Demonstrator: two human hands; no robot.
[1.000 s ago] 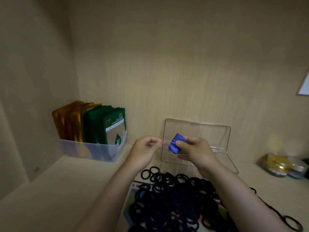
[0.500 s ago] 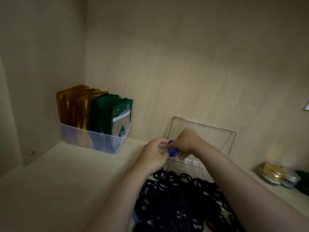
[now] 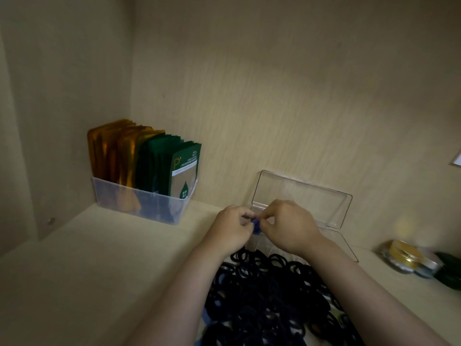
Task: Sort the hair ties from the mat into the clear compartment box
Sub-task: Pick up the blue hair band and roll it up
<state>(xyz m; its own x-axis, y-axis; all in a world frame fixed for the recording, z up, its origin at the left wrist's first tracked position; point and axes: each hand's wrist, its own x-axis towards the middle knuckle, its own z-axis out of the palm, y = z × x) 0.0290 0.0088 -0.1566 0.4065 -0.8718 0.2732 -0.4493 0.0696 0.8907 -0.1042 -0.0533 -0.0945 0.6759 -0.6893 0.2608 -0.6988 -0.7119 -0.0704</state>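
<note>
Pinching small blue hair tie [image 3: 256, 224] with left hand [image 3: 230, 227] and right hand [image 3: 290, 224] over clear plastic compartment box [image 3: 303, 198]; probably light, soft, grippable anywhere.

Clear glossy plastic box [image 3: 299, 196], matt wood-grain shelf [image 3: 99, 258].

One wide-angle camera, worn on the head, looks forward and down into a shelf [image 3: 74, 283] corner from close by; the back wall [image 3: 274, 96] fills the upper half.
</note>
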